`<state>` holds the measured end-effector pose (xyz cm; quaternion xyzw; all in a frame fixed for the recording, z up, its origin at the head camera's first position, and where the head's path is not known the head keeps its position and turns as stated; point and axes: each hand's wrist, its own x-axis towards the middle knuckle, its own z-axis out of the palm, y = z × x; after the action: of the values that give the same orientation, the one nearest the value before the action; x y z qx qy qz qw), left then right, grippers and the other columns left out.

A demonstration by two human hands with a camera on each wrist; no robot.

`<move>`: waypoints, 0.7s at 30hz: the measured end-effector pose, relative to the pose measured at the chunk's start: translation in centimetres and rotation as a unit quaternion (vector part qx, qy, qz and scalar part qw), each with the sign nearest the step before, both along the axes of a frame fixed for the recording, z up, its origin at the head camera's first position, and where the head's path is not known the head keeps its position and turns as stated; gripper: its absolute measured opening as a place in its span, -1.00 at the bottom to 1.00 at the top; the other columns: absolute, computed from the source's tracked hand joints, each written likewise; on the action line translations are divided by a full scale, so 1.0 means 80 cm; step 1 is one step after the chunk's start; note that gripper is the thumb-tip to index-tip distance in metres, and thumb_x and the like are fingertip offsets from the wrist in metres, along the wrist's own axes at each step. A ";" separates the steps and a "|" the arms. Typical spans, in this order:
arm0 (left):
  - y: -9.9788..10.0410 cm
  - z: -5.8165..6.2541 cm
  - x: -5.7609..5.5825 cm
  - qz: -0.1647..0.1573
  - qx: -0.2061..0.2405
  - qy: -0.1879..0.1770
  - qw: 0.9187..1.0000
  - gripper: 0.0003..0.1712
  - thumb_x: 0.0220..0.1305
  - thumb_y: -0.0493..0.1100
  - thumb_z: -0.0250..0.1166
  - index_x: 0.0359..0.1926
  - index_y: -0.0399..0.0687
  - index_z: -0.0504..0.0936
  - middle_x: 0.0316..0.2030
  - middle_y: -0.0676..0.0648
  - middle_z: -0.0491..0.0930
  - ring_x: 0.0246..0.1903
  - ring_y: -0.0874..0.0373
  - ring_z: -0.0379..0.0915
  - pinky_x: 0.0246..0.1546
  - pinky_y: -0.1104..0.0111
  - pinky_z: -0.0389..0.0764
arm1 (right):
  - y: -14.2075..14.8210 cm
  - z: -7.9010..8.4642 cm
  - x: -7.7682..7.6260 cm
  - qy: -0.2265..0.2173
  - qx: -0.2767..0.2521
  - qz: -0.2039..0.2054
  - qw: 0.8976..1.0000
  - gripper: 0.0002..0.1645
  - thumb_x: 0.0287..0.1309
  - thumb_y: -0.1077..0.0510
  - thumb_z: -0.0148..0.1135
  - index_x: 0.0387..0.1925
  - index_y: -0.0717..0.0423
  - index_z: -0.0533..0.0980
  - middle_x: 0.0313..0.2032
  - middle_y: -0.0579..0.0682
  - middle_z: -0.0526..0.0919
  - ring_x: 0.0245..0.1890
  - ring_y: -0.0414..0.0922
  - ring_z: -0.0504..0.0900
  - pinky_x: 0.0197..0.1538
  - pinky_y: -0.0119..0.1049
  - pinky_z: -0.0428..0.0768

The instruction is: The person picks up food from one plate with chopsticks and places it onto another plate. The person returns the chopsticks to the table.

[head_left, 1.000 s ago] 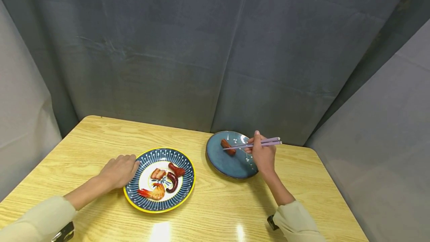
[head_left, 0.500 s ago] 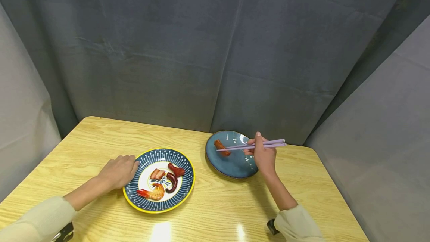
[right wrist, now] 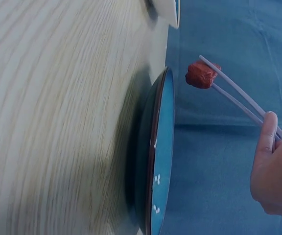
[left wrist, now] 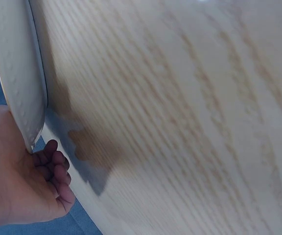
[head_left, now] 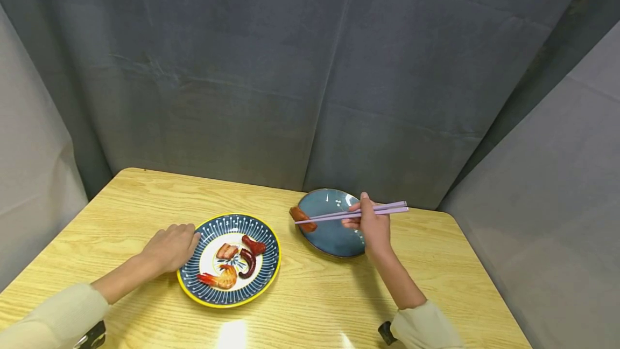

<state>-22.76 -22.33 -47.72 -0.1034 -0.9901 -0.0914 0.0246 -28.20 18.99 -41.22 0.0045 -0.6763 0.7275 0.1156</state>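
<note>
My right hand (head_left: 376, 228) holds a pair of lilac chopsticks (head_left: 389, 207). Their tips pinch a reddish-brown, sausage-like piece of food (head_left: 297, 213), raised above the left edge of the blue plate (head_left: 334, 241). In the right wrist view, that piece (right wrist: 199, 75) hangs clear of the plate's rim (right wrist: 155, 122). At the left, my left hand (head_left: 171, 248) grips the edge of a yellow-rimmed patterned plate (head_left: 271, 279); the left wrist view has its fingers (left wrist: 58, 171) curled at the rim. On this plate lie a shrimp (head_left: 225, 278), a dark curled tentacle (head_left: 248, 263), a drumstick-shaped piece (head_left: 254, 244) and a meat slice (head_left: 227, 251).
Both plates stand on a wooden table (head_left: 310, 306), with a strip of tabletop between them. A grey curtain (head_left: 232, 69) hangs behind the table's far edge, and pale cloth (head_left: 547, 198) hangs on the right side.
The chopsticks have carried the sausage-like piece up and left, from the middle of the blue plate to above its left rim. My left hand and the patterned plate have stayed put.
</note>
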 end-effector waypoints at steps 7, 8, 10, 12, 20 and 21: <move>0.000 0.000 0.001 0.000 0.000 0.005 1.000 -0.53 0.51 -0.10 0.00 0.05 -0.52 0.50 -0.07 -0.39 0.58 -0.04 -0.33 0.51 -0.09 -0.18 0.50 | -0.013 0.002 0.005 -0.006 -0.012 0.019 1.000 -0.43 0.54 0.02 -0.05 -0.48 0.39 0.53 -0.72 0.07 0.60 -0.72 -0.16 0.66 -0.52 -0.29 0.65; 0.000 0.000 0.001 0.000 0.000 0.004 1.000 -0.53 0.51 -0.10 0.00 0.06 -0.52 0.50 -0.07 -0.39 0.58 -0.04 -0.33 0.51 -0.08 -0.18 0.50 | -0.015 0.003 0.006 -0.009 -0.013 0.021 1.000 -0.43 0.53 0.02 -0.05 -0.48 0.38 0.53 -0.72 0.07 0.60 -0.71 -0.16 0.66 -0.52 -0.29 0.65; 0.000 0.000 0.001 0.000 -0.001 0.003 1.000 -0.53 0.51 -0.11 0.00 0.06 -0.53 0.50 -0.07 -0.40 0.58 -0.04 -0.34 0.50 -0.09 -0.18 0.50 | -0.020 0.004 0.007 -0.013 -0.018 0.024 0.999 -0.43 0.53 0.01 -0.05 -0.48 0.37 0.53 -0.72 0.07 0.60 -0.71 -0.16 0.66 -0.52 -0.28 0.65; 0.000 0.000 0.001 0.002 -0.002 0.002 1.000 -0.51 0.51 -0.10 0.00 0.08 -0.54 0.49 -0.05 -0.41 0.57 -0.02 -0.35 0.49 -0.07 -0.18 0.49 | -0.025 0.004 0.008 -0.015 -0.021 0.026 0.999 -0.43 0.53 0.01 -0.04 -0.48 0.37 0.53 -0.72 0.08 0.60 -0.71 -0.16 0.66 -0.52 -0.28 0.65; 0.000 0.000 0.001 -0.001 0.002 0.002 1.000 -0.52 0.52 -0.10 0.00 0.08 -0.52 0.50 -0.03 -0.41 0.57 -0.01 -0.35 0.49 -0.07 -0.19 0.48 | -0.045 0.003 0.012 -0.017 -0.017 0.038 0.999 -0.43 0.53 0.03 -0.06 -0.47 0.42 0.52 -0.71 0.10 0.60 -0.71 -0.18 0.65 -0.53 -0.30 0.65; 0.000 0.000 0.001 0.000 0.002 0.001 1.000 -0.51 0.52 -0.10 0.00 0.09 -0.52 0.49 -0.03 -0.41 0.57 -0.01 -0.35 0.49 -0.06 -0.19 0.48 | -0.048 0.003 0.013 -0.018 -0.016 0.041 0.999 -0.43 0.53 0.03 -0.06 -0.46 0.43 0.52 -0.70 0.11 0.60 -0.71 -0.18 0.65 -0.52 -0.31 0.65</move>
<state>-22.69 -22.33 -47.69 -0.1039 -0.9898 -0.0935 0.0263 -27.15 15.15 -40.98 0.0178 -0.6657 0.7423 0.0735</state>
